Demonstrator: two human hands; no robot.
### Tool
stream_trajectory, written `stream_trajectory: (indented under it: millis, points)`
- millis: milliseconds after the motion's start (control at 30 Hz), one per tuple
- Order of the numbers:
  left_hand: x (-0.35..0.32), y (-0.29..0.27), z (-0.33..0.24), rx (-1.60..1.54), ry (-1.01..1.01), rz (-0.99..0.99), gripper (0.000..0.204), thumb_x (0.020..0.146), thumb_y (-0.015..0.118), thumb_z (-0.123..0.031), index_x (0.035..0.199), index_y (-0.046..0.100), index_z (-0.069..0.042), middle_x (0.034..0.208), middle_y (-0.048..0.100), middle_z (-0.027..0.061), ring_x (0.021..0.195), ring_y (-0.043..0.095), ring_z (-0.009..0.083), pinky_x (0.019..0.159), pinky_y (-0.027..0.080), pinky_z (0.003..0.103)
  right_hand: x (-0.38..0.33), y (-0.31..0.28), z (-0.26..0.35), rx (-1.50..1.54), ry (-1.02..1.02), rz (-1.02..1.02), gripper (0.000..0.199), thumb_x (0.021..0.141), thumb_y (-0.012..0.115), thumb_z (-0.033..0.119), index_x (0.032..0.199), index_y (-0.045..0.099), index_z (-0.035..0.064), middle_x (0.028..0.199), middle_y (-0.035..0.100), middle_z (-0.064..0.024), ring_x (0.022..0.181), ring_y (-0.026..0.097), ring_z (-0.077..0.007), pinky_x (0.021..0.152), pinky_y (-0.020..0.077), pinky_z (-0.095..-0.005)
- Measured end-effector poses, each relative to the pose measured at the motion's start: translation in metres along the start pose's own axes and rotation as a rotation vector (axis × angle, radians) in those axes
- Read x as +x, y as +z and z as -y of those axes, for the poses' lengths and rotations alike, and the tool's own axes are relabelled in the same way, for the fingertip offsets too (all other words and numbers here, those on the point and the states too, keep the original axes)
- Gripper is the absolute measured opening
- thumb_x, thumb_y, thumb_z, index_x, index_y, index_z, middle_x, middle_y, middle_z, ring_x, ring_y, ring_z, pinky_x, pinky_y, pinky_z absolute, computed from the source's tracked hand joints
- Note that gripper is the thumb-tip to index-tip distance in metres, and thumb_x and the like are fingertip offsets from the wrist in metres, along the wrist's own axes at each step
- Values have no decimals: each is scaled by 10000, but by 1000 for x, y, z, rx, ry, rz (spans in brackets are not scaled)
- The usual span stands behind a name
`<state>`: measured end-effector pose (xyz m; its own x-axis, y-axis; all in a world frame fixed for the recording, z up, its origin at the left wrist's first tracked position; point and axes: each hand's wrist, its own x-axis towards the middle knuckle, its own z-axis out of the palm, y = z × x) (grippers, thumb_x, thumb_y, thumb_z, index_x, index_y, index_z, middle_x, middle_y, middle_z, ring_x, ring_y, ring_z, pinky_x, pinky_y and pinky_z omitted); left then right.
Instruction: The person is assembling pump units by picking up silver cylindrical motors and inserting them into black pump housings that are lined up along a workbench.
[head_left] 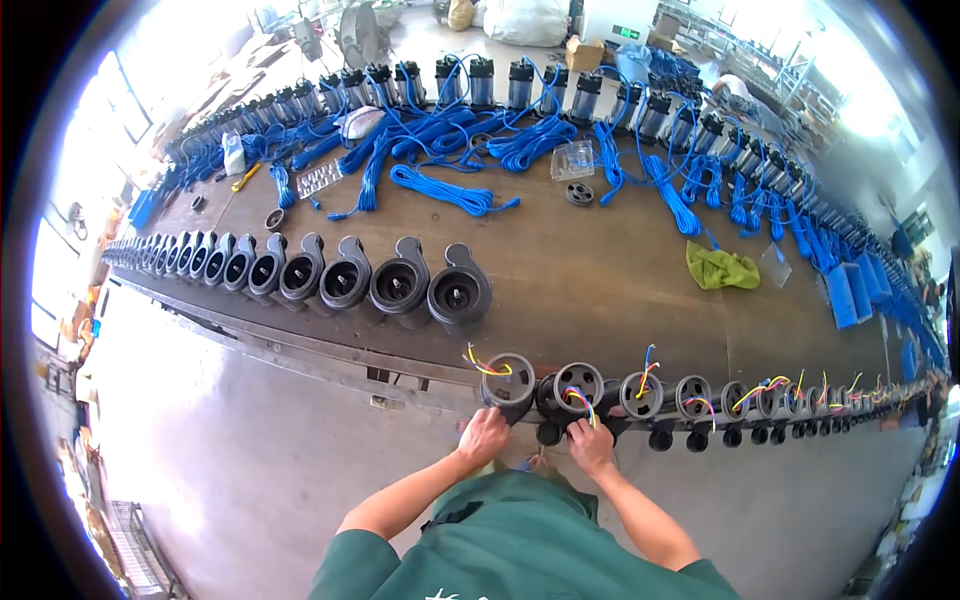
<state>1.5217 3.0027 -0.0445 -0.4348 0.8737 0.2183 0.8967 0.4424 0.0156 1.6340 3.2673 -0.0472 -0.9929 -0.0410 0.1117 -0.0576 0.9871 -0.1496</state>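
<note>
The person's left hand point(485, 434) is at the lower left edge of the leftmost wired pump casing point(514, 384), fingers curled against it; whether they grip it cannot be told. That casing sits toward 1 o'clock from this hand, at the near edge of the workbench point(610, 270), its coloured leads point(491, 367) trailing over the slotted round top. The right hand point(590, 446) is bent below the second wired casing point(578, 377), which lies at 12 o'clock from it. The red, yellow and blue wires point(581, 401) hang down to its fingers, and its grip also cannot be told. More wired casings point(693, 396) run off between 2 and 3 o'clock. From the left hand, open black volute casings point(460, 314) stretch from nearly 12 round to 10 o'clock. A green cloth point(722, 268) lies at 1 o'clock from the right hand.
</note>
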Motion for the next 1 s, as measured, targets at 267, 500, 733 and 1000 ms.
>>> stream_trajectory:
  millis: [267,500,733,1000]
  points:
    - [9,-25,15,-64,168,149,97,724,660,-247,713,626,-157,810,578,8,936,544,214,785,440,365,15,-19,32,39,-266,51,113,767,636,213,864,676,170,891,623,2,899,601,-213,693,515,-363]
    - [102,-79,53,-341,-289,112,340,684,752,-223,960,651,-53,1041,625,141,1072,592,334,896,517,451,49,-67,45,217,-236,2,230,633,790,172,792,639,105,834,619,-90,866,602,-318,737,520,-422]
    - [159,-72,94,-244,-360,33,508,815,721,-544,696,733,-51,741,697,140,781,671,343,691,564,435,166,-128,33,99,181,-54,317,812,707,384,762,705,71,820,711,-131,896,657,-349,730,563,-496]
    - [277,-93,153,-354,-734,255,521,903,602,-512,886,797,-30,903,752,223,909,739,373,842,581,446,282,-144,-40,82,391,294,479,858,580,469,874,798,42,929,750,-219,940,734,-376,833,583,-468]
